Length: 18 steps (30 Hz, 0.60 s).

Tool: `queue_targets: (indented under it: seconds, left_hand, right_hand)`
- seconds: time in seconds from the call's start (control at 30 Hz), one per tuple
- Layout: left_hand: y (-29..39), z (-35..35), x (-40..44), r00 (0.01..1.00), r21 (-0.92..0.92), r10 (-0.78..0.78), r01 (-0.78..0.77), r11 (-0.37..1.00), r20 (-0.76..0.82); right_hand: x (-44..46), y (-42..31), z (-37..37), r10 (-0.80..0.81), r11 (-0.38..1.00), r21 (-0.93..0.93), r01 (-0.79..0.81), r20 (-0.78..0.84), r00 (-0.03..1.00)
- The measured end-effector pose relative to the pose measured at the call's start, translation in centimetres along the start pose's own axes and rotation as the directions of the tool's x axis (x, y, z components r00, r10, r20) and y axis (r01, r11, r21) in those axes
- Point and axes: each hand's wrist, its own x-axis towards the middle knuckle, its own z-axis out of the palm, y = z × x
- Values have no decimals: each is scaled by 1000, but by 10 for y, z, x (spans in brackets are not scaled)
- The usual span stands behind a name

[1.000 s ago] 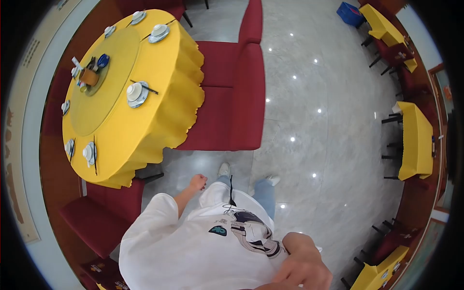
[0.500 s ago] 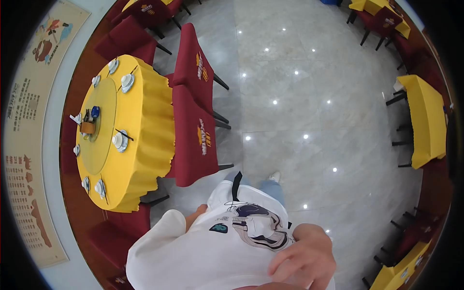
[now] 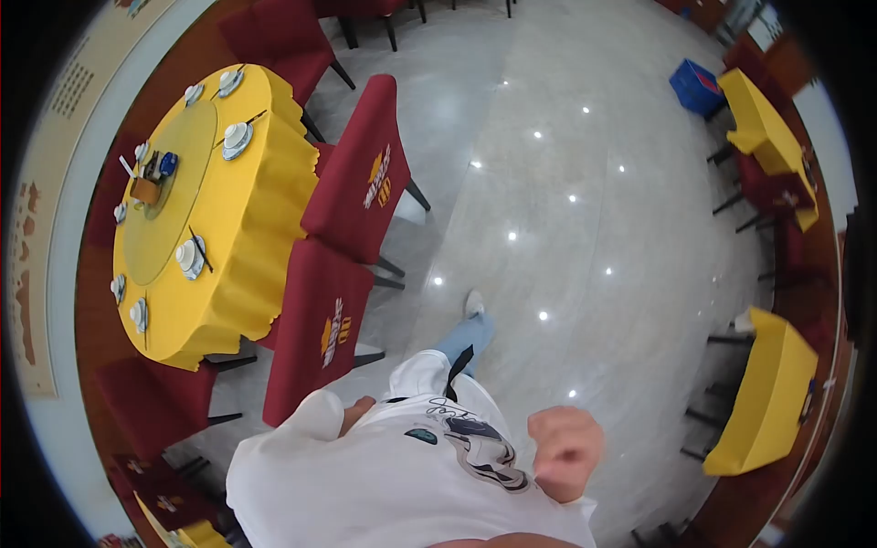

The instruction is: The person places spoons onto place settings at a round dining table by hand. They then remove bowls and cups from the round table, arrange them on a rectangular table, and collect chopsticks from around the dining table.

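Observation:
My right hand (image 3: pixel 566 449) is raised beside my white shirt at the lower right, its fingers curled in with nothing visible in them. Only a small part of my left hand (image 3: pixel 364 404) shows past the left sleeve; its fingers are hidden, and a red chair (image 3: pixel 320 333) is nearest to it. Beyond that chair stands a round table with a yellow cloth (image 3: pixel 260 183), bearing a glass turntable (image 3: pixel 196 173), white bowls on saucers and dark chopsticks. A brown holder (image 3: pixel 144 191) and a blue item (image 3: pixel 168 164) sit on the turntable.
Another red chair (image 3: pixel 361 173) stands farther along the table. Grey tiled floor (image 3: pixel 566 247) stretches ahead. On the right are yellow-covered tables (image 3: pixel 767 393), more chairs and a blue crate (image 3: pixel 696 89). A red chair (image 3: pixel 155 402) is at the lower left.
The view has shifted forward along the chairs, which now show their backs on the left. My right hand has moved from in front of the shirt outward, and its fingers have curled in.

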Motion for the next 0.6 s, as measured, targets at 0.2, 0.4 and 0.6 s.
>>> queue_targets:
  seconds: [0.2, 0.4, 0.6]
  left_hand:
    - [194, -179, 61, 980, -276, -47, -8, 961, -195]
    - [355, -355, 142, 945, -826, -23, -274, 493, -327]
    - [372, -389, 240, 940, -783, -154, -156, 602, -306]
  right_hand:
    - [19, 168, -168, 682, 616, 180, -767, -610, 404]
    - [-177, 246, -334, 612, 309, -369, -877, -628, 480]
    - [-156, 292, -542, 652, 192, -648, -737, -478, 589]
